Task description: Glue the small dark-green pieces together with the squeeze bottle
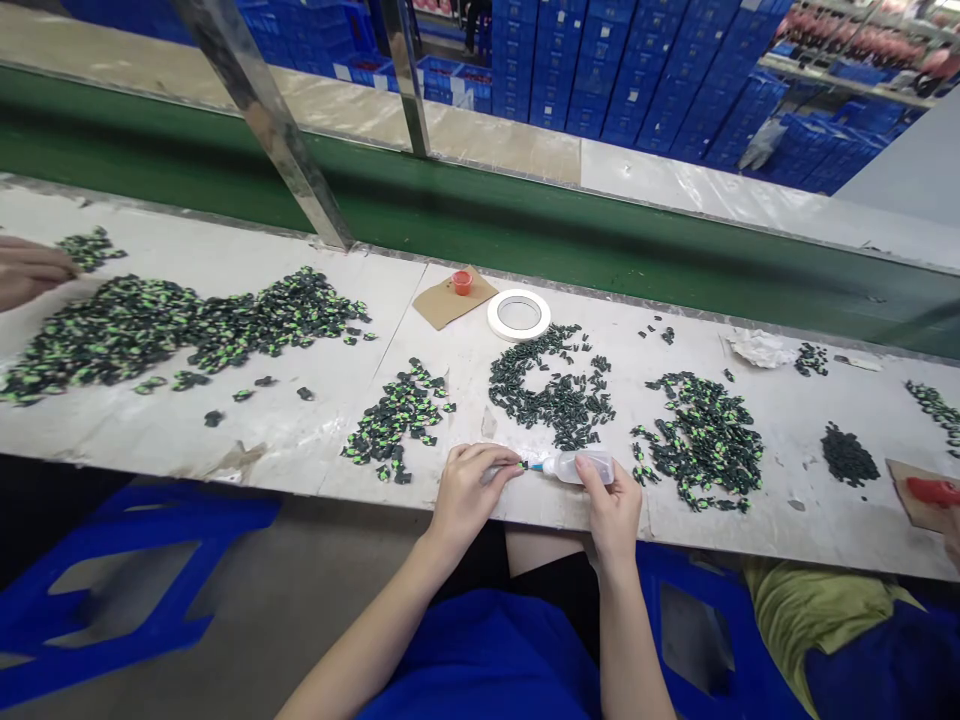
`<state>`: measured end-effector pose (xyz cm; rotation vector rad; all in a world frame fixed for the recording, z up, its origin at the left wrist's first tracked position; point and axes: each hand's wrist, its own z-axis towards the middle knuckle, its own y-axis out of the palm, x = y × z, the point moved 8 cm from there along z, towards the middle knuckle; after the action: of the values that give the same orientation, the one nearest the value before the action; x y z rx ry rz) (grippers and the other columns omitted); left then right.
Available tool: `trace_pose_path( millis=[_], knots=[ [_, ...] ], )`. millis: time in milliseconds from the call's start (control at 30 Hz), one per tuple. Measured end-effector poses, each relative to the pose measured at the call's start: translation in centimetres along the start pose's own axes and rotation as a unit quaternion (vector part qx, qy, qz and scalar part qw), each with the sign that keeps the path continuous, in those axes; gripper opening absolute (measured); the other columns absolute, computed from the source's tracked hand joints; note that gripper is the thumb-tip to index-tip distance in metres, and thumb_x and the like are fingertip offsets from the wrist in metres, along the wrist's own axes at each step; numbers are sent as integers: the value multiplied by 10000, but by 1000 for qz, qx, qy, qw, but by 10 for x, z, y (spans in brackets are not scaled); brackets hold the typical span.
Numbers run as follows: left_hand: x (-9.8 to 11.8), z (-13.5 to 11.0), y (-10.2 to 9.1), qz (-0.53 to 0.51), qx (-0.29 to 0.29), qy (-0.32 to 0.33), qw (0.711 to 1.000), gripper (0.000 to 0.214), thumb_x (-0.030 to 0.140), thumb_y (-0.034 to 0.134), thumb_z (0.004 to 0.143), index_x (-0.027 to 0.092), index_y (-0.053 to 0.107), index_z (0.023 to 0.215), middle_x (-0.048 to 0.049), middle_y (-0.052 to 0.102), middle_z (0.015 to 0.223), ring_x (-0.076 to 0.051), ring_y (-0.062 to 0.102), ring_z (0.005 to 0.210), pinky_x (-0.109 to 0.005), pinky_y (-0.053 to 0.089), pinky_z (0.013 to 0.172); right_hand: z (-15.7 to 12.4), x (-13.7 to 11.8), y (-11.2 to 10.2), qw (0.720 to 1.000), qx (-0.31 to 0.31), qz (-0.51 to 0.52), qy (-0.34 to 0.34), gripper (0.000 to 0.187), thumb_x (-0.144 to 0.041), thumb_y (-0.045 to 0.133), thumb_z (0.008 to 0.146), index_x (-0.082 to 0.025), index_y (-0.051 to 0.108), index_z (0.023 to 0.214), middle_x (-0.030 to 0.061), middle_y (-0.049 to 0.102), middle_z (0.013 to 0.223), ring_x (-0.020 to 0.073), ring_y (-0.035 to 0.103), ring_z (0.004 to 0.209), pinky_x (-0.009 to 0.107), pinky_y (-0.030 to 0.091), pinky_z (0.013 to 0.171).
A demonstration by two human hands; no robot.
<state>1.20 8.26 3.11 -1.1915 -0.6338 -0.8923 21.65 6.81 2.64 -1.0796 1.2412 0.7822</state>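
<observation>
In my right hand (613, 505) lies a clear glue bottle (577, 467), tilted nearly flat, its thin blue nozzle pointing left. My left hand (474, 480) pinches a small dark part (523, 465) between thumb and fingers, right at the nozzle's tip. Whether the tip touches the part is too small to tell. Beyond my hands spreads a heap of small black parts (559, 400). To the left of them is a pile of black-and-green parts (397, 415), and a similar black-and-green pile (709, 440) lies to the right of my right hand.
A roll of white tape (491, 318) and a red cup (462, 283) on cardboard (435, 307) sit farther back. A metal post (277, 130) rises at the table's rear. Co-workers' hands show at both edges. Blue stools (150, 580) stand below the table (315, 430).
</observation>
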Motion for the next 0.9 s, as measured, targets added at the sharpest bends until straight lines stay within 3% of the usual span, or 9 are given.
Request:
trace_pose_path(
  millis=[900],
  knots=[
    [-2,0,2,0,-1,-5,1000,21,226,692,792,234,698,773,-1,765,813,-204,710,811,-367,469,814,0,4,-3,999,24,28,5,297,-437,695,737,-145,696,684,29,661,649,173,574,632,272,474,595]
  ],
)
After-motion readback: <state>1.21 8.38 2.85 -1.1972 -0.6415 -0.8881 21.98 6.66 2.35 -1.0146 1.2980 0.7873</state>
